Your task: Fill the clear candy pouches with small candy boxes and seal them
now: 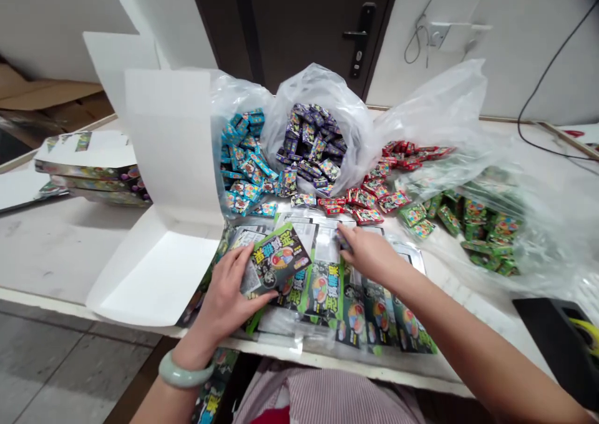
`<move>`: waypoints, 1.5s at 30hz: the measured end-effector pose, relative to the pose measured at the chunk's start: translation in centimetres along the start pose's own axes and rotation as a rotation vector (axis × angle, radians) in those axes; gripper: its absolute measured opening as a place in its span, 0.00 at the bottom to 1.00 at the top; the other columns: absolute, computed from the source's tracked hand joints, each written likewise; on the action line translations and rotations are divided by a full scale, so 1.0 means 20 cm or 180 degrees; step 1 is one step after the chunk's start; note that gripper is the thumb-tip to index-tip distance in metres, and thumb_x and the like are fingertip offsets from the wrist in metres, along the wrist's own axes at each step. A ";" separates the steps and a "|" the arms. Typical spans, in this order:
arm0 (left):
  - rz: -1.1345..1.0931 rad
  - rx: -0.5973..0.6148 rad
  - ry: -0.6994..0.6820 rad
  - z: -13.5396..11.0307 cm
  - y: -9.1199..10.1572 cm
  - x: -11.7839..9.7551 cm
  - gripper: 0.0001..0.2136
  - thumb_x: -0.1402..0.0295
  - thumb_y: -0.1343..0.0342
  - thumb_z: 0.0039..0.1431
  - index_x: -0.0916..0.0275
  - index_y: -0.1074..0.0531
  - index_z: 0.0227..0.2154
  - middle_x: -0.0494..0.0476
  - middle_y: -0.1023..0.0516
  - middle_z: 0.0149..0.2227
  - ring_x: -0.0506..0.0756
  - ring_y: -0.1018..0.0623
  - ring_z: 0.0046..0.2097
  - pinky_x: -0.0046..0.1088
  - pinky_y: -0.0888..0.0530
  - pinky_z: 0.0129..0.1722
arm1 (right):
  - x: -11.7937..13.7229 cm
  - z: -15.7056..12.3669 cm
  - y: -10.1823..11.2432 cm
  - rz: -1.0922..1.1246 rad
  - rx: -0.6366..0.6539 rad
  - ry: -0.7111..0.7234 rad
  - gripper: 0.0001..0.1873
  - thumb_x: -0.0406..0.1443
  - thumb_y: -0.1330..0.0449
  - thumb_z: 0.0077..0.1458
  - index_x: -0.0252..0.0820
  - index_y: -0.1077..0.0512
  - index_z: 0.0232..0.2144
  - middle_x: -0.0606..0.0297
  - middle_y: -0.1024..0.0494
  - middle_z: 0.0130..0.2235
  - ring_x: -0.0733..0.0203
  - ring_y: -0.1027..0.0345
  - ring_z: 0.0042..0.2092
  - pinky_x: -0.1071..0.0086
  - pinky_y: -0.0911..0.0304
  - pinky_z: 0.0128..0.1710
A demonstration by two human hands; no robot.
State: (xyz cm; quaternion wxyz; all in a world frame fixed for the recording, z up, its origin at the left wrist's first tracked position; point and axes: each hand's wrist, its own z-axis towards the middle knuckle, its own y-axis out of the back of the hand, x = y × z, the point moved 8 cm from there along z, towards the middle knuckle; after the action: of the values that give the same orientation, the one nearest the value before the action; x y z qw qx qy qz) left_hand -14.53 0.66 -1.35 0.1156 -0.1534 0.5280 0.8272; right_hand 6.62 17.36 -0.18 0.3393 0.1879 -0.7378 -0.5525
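My left hand [230, 286] is closed on a black-and-green printed pouch [279, 256], thumb on its lower edge and fingers at its left side. The pouch is tilted above similar flat pouches [322, 290] laid in an overlapping row. Over the upper part of that row, my right hand [362, 247] pinches a small dark purple candy packet [344, 240], mostly covered by the fingers. Purple candy packets [311, 140] spill from a clear bag just beyond. Blue packets [246, 168] lie to their left, red ones [369, 196] to their right.
An open white carton [173, 155] stands at left, its flap raised. Behind it are stacked printed boxes [98, 168]. Green packets [491, 224] lie under clear plastic at right, near a black object [552, 343] at the table's front edge. A dark door [299, 30] is behind.
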 end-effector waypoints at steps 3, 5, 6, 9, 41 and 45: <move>-0.0019 0.0000 0.0027 -0.01 0.00 0.01 0.43 0.49 0.39 0.51 0.56 0.51 0.65 0.66 0.37 0.57 0.68 0.34 0.58 0.53 0.34 0.58 | -0.01 -0.02 -0.02 0.1195 -0.0025 0.0278 0.32 0.41 0.41 0.58 0.41 0.43 0.62 0.59 0.21 0.37 0.56 0.28 0.35 0.65 0.35 0.35; -0.0036 0.0022 0.0074 -0.02 0.00 0.02 0.43 0.48 0.39 0.51 0.56 0.51 0.65 0.66 0.37 0.57 0.68 0.33 0.58 0.53 0.34 0.57 | -0.07 -0.04 0.02 0.1655 -0.0270 0.0378 0.25 0.42 0.42 0.60 0.44 0.38 0.58 0.61 0.21 0.39 0.58 0.27 0.38 0.64 0.33 0.39; -0.0056 0.0039 0.0098 -0.03 0.00 0.03 0.43 0.48 0.39 0.51 0.56 0.51 0.65 0.65 0.37 0.57 0.68 0.33 0.58 0.52 0.33 0.57 | -0.10 -0.05 0.03 0.1645 -0.0338 0.0449 0.24 0.42 0.41 0.58 0.45 0.37 0.56 0.59 0.22 0.44 0.57 0.27 0.43 0.61 0.34 0.44; -0.0136 0.0102 0.0093 -0.03 -0.01 0.02 0.42 0.49 0.39 0.51 0.57 0.51 0.65 0.65 0.37 0.57 0.68 0.33 0.58 0.53 0.34 0.58 | -0.11 -0.05 -0.02 0.1173 -0.0078 0.0838 0.39 0.44 0.31 0.47 0.46 0.39 0.59 0.52 0.36 0.62 0.46 0.44 0.63 0.50 0.45 0.59; -0.0243 0.0611 -0.0669 -0.01 -0.05 -0.24 0.46 0.56 0.35 0.49 0.58 0.54 0.66 0.68 0.36 0.57 0.67 0.34 0.57 0.49 0.32 0.55 | 0.25 -0.25 0.09 0.0417 -0.0242 0.1646 0.51 0.34 0.29 0.43 0.52 0.49 0.64 0.53 0.38 0.60 0.44 0.41 0.59 0.52 0.37 0.56; -0.0223 0.0523 -0.0633 0.00 -0.06 -0.23 0.46 0.54 0.34 0.48 0.59 0.53 0.66 0.68 0.36 0.57 0.68 0.34 0.57 0.50 0.33 0.55 | 0.22 -0.22 0.06 0.0764 -0.0393 0.1579 0.52 0.38 0.29 0.46 0.51 0.54 0.65 0.51 0.44 0.64 0.43 0.43 0.62 0.52 0.39 0.59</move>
State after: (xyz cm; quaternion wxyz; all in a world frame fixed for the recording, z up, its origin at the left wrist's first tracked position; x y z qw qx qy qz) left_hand -9.87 1.00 -0.68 0.2083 -0.0790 0.5743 0.7878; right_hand 6.81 11.79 2.96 0.5832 0.2077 -0.6141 -0.4894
